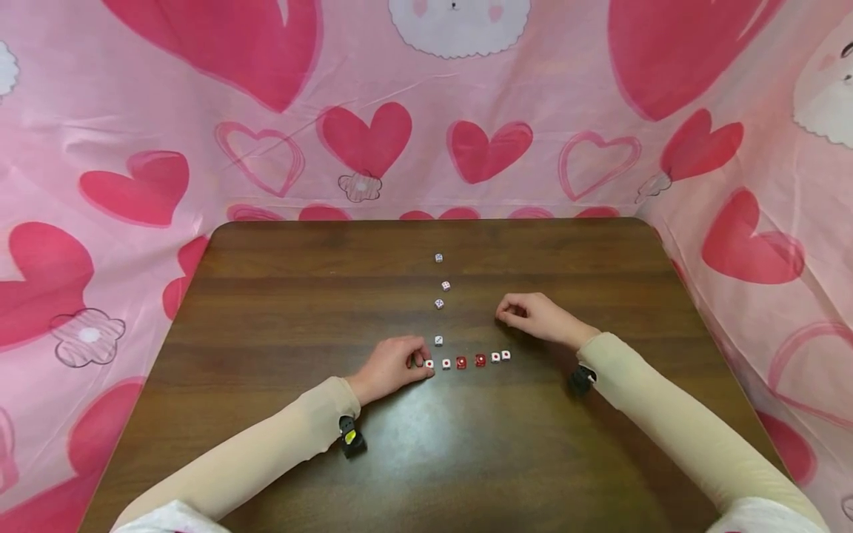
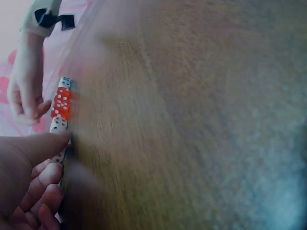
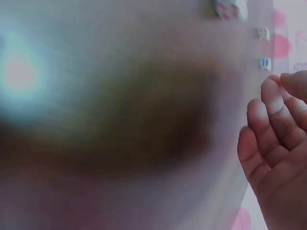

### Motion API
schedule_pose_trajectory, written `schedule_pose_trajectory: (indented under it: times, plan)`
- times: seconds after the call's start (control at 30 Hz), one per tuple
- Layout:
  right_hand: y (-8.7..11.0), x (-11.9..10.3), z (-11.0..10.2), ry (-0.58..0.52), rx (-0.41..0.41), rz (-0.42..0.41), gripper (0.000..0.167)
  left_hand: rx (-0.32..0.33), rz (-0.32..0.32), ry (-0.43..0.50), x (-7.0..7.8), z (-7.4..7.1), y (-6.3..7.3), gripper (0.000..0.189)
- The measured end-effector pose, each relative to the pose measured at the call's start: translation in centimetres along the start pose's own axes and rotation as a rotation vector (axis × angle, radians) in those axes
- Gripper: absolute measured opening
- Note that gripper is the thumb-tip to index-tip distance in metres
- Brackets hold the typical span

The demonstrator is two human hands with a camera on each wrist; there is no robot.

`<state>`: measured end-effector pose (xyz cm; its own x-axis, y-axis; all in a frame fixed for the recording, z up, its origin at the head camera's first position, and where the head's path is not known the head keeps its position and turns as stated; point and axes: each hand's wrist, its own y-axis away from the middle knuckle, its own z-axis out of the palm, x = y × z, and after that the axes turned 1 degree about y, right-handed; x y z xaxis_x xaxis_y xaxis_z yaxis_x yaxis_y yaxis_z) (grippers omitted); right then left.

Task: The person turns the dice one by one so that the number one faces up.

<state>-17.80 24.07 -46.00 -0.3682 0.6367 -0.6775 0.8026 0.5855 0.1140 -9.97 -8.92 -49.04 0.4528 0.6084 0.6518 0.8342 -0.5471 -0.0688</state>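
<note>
My left hand point(image 1: 389, 365) pinches a white die point(image 1: 429, 364) with a red spot on top, at the left end of a sideways row. Rightward from it come a white die point(image 1: 446, 364), two red dice, a left one point(image 1: 461, 363) and a right one point(image 1: 480, 360), then two more white dice point(image 1: 495, 357). In the left wrist view my thumb point(image 2: 45, 143) partly covers the near dice. My right hand point(image 1: 541, 317) is above and right of the row, fingers loosely curled, holding nothing.
Beyond the row, several white dice form a rough line running away from me, from the near one point(image 1: 438, 340) to the far one point(image 1: 438, 257). They lie on a brown wooden table point(image 1: 266, 311). A pink heart-printed cloth point(image 1: 426, 89) stands around its back and sides.
</note>
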Motion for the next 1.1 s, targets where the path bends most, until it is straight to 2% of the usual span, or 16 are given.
schedule_pose_trajectory:
  times: [0.13, 0.3, 0.53, 0.77, 1.1]
  plan:
    - [-3.0, -0.2, -0.9, 0.001, 0.013, -0.005, 0.007, -0.002, 0.005, 0.050, -0.2, -0.1, 0.1, 0.020]
    - [-6.9, 0.0, -1.0, 0.001, 0.018, -0.024, 0.009, -0.002, 0.001, 0.086, -0.3, -0.3, 0.1, 0.016]
    - [-10.4, -0.1, -0.2, -0.038, 0.064, -0.006, 0.014, -0.031, -0.035, 0.108, -0.2, -0.3, 0.1, 0.015]
    - [-11.9, -0.5, 1.1, -0.098, 0.007, -0.006, 0.020, -0.035, -0.028, 0.120, 0.0, -0.2, 0.3, 0.016]
    - [-12.3, -0.8, 1.7, -0.040, -0.027, -0.044, 0.017, -0.053, -0.018, 0.120, -0.2, -0.3, -0.1, 0.017]
